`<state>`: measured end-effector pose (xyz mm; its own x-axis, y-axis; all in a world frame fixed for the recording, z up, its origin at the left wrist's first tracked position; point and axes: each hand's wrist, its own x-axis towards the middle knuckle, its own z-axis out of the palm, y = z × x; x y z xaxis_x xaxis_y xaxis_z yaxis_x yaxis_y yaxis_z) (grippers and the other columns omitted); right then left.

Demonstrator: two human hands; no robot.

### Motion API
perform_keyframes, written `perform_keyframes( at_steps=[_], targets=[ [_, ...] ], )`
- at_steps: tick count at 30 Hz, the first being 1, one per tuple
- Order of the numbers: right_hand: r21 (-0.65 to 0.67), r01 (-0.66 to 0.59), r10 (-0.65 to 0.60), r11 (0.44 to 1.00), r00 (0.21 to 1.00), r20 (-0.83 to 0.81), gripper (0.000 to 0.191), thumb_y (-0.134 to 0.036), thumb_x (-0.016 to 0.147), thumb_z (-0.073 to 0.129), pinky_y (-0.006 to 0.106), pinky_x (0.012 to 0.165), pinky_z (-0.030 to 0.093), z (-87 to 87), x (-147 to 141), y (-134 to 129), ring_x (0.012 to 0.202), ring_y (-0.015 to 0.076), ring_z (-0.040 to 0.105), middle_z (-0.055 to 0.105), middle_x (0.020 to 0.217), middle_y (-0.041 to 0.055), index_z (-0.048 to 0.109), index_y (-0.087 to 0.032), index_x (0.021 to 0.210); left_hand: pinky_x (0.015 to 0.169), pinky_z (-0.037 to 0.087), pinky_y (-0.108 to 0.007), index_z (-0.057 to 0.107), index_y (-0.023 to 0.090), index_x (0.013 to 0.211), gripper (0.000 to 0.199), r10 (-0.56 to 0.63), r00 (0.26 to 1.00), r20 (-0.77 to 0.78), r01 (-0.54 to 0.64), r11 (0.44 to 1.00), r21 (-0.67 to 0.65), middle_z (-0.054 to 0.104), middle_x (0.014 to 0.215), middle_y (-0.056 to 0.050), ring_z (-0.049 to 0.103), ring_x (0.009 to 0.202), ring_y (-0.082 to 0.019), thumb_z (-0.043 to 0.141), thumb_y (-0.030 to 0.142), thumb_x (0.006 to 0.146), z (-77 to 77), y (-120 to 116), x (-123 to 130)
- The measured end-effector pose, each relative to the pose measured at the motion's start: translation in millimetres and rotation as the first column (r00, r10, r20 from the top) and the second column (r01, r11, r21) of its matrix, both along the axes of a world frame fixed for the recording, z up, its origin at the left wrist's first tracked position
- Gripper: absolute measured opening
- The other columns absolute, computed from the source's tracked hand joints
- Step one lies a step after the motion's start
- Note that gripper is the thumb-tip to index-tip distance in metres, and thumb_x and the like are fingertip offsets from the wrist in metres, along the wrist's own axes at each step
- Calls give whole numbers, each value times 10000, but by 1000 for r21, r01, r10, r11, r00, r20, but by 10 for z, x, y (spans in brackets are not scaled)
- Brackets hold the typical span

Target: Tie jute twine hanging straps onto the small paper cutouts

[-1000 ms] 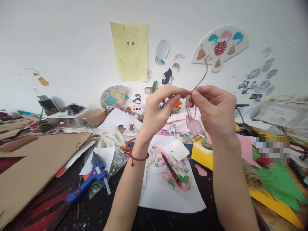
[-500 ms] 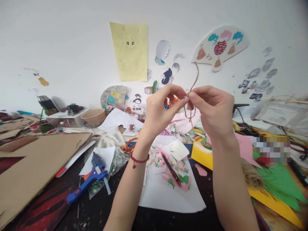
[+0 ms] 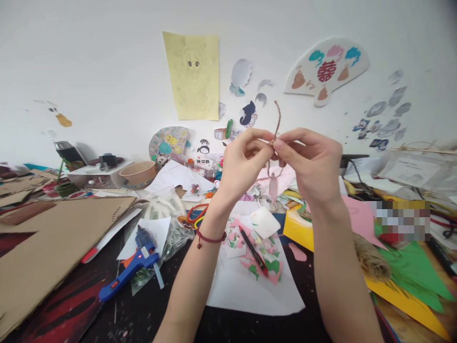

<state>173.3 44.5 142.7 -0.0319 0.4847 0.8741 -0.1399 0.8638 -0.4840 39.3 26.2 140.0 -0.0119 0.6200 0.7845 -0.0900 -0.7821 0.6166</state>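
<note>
A thin brown twine (image 3: pixel 277 116) is pinched between my two hands, one end sticking up above the fingertips. My left hand (image 3: pixel 246 157) closes thumb and forefinger on it from the left. From the right, my right hand (image 3: pixel 309 155) grips the same spot, so the fingertips of both hands nearly meet. Below them the twine forms a loop, and a small pale pink piece (image 3: pixel 273 189) hangs at its bottom. Just how the twine crosses inside the fingers is hidden.
White paper (image 3: pixel 257 302) with coloured scraps and a black-red pen (image 3: pixel 253 250) lies below my hands. A blue glue gun (image 3: pixel 130 274) and cardboard (image 3: pixel 71 247) are at left. A twine roll (image 3: pixel 373 257) and green paper (image 3: pixel 416 274) are at right.
Both hands have shifted slightly left with the twine. Its upper end now looks shorter and stands more upright, and the pink piece below shows its broad side.
</note>
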Motion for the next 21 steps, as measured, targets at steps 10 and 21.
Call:
perform_keyframes(
  at_steps=[10, 21],
  targets=[
    [-15, 83, -83, 996, 996, -25, 121, -327, 789, 827, 257, 504, 497, -3, 79, 85, 542, 89, 552, 647, 708, -26, 745, -238, 802, 879, 586, -320, 748, 240, 1041, 159, 29, 1000, 7, -30, 998, 51, 784, 1047, -17, 722, 1034, -185, 671, 206, 906, 5, 0, -59],
    [-67, -53, 51, 996, 998, -42, 145, -342, 775, 843, 280, 645, 567, 2, 81, 73, 672, 121, 657, 723, 778, -9, 767, -241, 847, 888, 624, -387, 718, 286, 1140, 208, 72, 997, -31, -62, 964, 258, 754, 1162, -30, 735, 1044, -212, 683, 298, 935, -59, 67, -27]
  ],
)
